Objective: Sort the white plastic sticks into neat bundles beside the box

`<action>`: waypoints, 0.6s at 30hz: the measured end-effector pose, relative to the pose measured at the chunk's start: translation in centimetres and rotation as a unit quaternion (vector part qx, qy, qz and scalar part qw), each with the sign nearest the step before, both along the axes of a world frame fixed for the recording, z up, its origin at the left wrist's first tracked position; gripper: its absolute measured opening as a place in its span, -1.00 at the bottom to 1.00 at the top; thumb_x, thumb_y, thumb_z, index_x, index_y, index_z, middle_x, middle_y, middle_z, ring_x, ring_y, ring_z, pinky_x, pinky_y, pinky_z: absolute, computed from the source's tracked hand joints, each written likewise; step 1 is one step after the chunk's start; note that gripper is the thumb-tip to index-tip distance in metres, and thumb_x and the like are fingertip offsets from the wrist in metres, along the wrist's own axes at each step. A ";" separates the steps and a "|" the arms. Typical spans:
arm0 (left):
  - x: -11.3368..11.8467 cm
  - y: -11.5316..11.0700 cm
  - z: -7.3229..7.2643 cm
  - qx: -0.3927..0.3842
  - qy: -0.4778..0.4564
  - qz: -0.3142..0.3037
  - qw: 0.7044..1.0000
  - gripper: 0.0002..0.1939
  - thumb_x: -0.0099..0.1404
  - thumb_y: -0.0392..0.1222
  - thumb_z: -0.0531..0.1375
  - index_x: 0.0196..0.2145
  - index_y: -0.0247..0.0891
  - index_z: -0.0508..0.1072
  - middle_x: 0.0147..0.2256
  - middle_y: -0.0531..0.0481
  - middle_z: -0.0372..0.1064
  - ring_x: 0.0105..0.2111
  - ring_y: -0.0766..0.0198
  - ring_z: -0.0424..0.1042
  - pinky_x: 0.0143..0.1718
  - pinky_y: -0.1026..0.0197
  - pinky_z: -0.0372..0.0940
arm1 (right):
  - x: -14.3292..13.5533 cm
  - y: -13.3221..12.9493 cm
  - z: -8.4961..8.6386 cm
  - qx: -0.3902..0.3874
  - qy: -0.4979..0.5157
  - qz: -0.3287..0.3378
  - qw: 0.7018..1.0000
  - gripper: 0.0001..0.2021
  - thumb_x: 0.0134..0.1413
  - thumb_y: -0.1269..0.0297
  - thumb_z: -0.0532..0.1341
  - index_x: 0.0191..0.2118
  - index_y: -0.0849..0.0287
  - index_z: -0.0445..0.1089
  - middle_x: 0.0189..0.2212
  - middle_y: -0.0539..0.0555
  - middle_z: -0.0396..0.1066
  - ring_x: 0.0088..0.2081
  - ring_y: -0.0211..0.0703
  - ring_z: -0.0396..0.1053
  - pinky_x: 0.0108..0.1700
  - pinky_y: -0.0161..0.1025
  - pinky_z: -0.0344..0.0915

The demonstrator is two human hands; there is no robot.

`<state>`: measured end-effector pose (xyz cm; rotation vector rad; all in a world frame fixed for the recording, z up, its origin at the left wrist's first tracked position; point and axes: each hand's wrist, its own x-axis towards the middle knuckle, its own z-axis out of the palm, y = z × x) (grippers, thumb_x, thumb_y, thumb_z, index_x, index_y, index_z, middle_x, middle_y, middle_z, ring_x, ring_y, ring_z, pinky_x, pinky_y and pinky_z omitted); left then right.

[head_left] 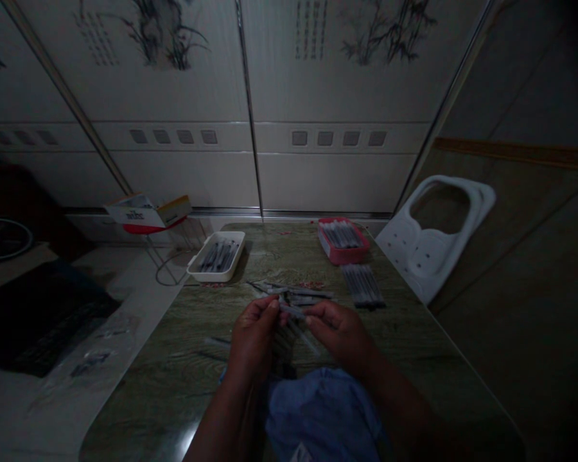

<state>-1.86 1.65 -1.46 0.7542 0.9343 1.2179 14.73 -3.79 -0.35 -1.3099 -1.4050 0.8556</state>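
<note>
Both hands meet over the near middle of the green table (173, 350). My left hand (253, 330) pinches one end of a thin translucent tube (293, 311). The other end is between the fingertips of my right hand (340, 327). Several similar tubes and dark-tipped pieces lie loose under and just beyond the fingers. A white tray (218, 256) at the back left holds several dark, pen-like pieces. At the back right, a pink basket (343, 251) is filled with pale tubes. In front of it lies a row of tubes (363, 284) with dark ends.
Small reddish bits (311, 284) are scattered beyond the loose tubes. Blue cloth (322, 414) lies at the near edge. A white folding chair (421, 240) stands to the right. On the left, a red stool (157, 226) holds an open box (142, 210).
</note>
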 end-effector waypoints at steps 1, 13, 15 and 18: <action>0.0 0.0 0.0 0.002 0.000 -0.001 1.000 -0.57 0.04 -0.06 0.45 -0.17 -0.32 0.52 -0.43 0.01 0.49 -0.49 0.37 0.42 -0.37 0.30 0.31 | -0.1 0.0 0.0 0.002 -0.004 -0.001 1.000 -0.80 0.16 0.21 0.21 -0.18 0.17 0.53 -0.35 0.05 0.55 -0.33 -0.15 0.44 -0.26 -0.24 0.32; -1.5 1.7 -0.8 -0.009 0.002 0.068 0.998 -0.62 0.10 -0.15 0.42 -0.12 -0.27 0.51 -0.25 -0.03 0.53 -0.33 0.35 0.52 -0.24 0.31 0.40 | 1.5 0.9 0.6 -0.048 -0.043 -0.013 0.998 -0.80 0.17 0.17 0.19 -0.34 0.16 0.49 -0.54 -0.07 0.35 -0.47 -0.26 0.27 -0.45 -0.35 0.12; -1.6 1.7 -0.9 -0.010 0.014 0.058 0.998 -0.61 0.12 -0.13 0.42 -0.10 -0.25 0.52 -0.25 -0.04 0.53 -0.34 0.34 0.51 -0.25 0.30 0.41 | 2.3 0.9 0.7 -0.056 -0.072 -0.004 0.996 -0.79 0.15 0.18 0.20 -0.41 0.17 0.48 -0.58 -0.08 0.31 -0.51 -0.28 0.23 -0.49 -0.36 0.07; -1.3 1.4 -0.8 -0.002 0.033 0.037 0.999 -0.53 0.13 -0.09 0.41 -0.01 -0.22 0.50 -0.19 -0.07 0.54 -0.31 0.31 0.53 -0.24 0.27 0.42 | 3.2 0.6 0.8 -0.055 -0.099 0.019 0.993 -0.83 0.08 0.22 0.25 -0.45 0.17 0.48 -0.58 -0.07 0.33 -0.50 -0.26 0.25 -0.49 -0.36 0.08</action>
